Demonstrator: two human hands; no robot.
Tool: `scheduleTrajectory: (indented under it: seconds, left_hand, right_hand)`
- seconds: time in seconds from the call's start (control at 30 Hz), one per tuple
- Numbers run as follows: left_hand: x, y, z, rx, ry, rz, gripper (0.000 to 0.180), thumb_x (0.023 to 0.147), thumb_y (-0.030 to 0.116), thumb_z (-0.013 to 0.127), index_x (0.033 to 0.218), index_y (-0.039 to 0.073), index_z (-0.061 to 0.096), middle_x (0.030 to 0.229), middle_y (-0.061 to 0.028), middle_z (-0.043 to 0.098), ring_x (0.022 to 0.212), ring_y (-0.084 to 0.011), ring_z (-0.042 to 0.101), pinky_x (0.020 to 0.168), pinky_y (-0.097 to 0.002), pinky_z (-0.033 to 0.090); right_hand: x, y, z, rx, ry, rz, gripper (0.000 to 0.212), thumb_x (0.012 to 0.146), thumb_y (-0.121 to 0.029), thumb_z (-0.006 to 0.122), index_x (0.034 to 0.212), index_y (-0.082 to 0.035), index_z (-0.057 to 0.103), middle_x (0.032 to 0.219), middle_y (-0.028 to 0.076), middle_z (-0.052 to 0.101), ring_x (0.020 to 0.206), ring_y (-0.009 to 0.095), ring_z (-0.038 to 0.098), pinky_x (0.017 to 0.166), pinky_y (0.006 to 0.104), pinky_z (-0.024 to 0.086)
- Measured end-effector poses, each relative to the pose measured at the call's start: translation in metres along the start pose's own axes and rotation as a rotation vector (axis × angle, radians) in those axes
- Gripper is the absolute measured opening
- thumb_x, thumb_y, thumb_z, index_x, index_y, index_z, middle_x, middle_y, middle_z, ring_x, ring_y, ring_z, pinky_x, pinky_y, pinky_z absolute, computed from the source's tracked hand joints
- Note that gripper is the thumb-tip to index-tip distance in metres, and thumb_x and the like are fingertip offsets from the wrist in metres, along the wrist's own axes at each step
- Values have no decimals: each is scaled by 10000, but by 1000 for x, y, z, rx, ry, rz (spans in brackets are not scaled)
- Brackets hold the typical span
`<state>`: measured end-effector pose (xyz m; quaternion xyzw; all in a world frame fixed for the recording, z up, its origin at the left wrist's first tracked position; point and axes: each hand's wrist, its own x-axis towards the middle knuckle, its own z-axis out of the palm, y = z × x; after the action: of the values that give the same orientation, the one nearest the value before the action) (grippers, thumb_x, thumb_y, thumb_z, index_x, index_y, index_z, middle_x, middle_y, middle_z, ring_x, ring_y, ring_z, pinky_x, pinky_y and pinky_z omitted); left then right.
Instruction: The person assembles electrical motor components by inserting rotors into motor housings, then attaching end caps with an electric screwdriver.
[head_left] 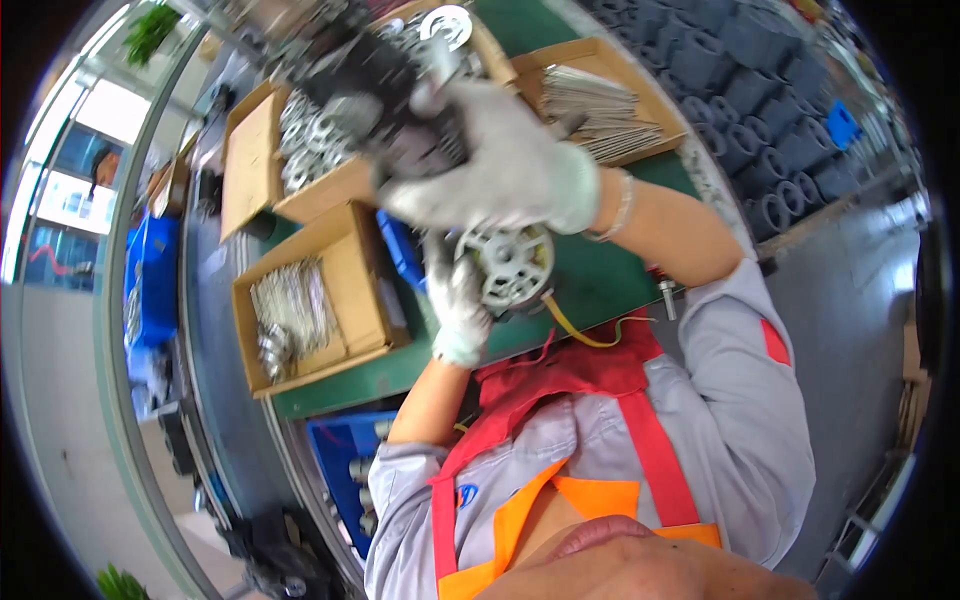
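My right hand [510, 160], in a pale work glove, is closed around a black power tool [400, 110]. The tool is smeared by motion, and its far end cannot be made out. Below it, my left hand [458, 305], also gloved, grips the left side of a round electric motor [508, 268] with a silvery, spoked metal end cover. A yellow lead [575, 328] trails from the motor toward the bench's near edge. The motor's upper rim is partly hidden by my right hand.
On the green bench [640, 265], a cardboard box [365, 290] holds thin metal rods. Another box [655, 95] of long rods lies at the far right. Metal covers [310, 140] fill a box behind. Dark grey cylindrical parts [740, 110] are stacked beyond the bench. A blue bin [335, 440] sits below.
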<state>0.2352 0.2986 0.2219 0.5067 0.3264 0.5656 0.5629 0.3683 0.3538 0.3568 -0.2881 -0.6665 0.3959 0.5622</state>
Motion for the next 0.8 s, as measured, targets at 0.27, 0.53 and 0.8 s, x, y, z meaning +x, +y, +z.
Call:
scheduleTrajectory:
  seconds: [0.27,0.53,0.8]
  left_hand:
    - [-3,-12,-5,-25,58,107,568,946,295,494,1435,38,363,1348,-116,507,1216,-245,525,1046,-393,415]
    - [-2,9,14,49,0,144,703,943,457,531,1433,-17,360,1344,-158,505,1178,-243,536,1016,-365,430]
    - [-13,59,24,1220,-417,1041,388,717,264,704,1092,164,682,1291,-69,574,1240,-368,447,1010,-540,348]
  right_hand:
    - [2,-13,-3,36,-111,-50,369,713,-214,764,945,-35,540,735,-39,535,658,49,477,601,266,442]
    - [17,-20,-37,-119,17,-136,632,801,-288,723,1271,46,465,1083,151,600,971,195,573,880,339,474]
    - [-199,3,-46,-353,-20,147,730,878,-366,661,1417,11,346,1169,243,623,1056,351,644,903,422,502]
